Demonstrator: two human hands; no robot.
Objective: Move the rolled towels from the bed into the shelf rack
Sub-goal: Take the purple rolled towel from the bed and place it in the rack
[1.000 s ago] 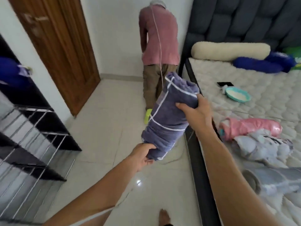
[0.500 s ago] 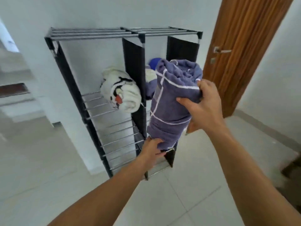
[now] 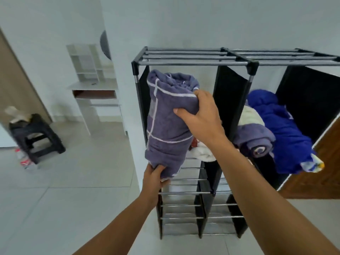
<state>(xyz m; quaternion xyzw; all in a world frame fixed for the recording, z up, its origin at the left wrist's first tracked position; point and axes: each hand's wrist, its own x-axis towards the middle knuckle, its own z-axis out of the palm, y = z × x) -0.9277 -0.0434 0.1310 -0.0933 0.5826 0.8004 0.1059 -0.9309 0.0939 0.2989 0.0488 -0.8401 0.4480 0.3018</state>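
Purple towel (image 3: 169, 122), rolled and held upright at the centre of the frame, is clamped at top by the right hand (image 3: 200, 118) and at bottom by the left hand (image 3: 153, 178), before the rack (image 3: 237, 61), whose left bay lies directly behind.

Domestic interior, a room in a home, indicated by tiled floor (image 3: 77, 190), shelf rack (image 3: 202, 59) stocked with rolled towels, white desk unit (image 3: 95, 89) and black stool (image 3: 36, 137) left of it.
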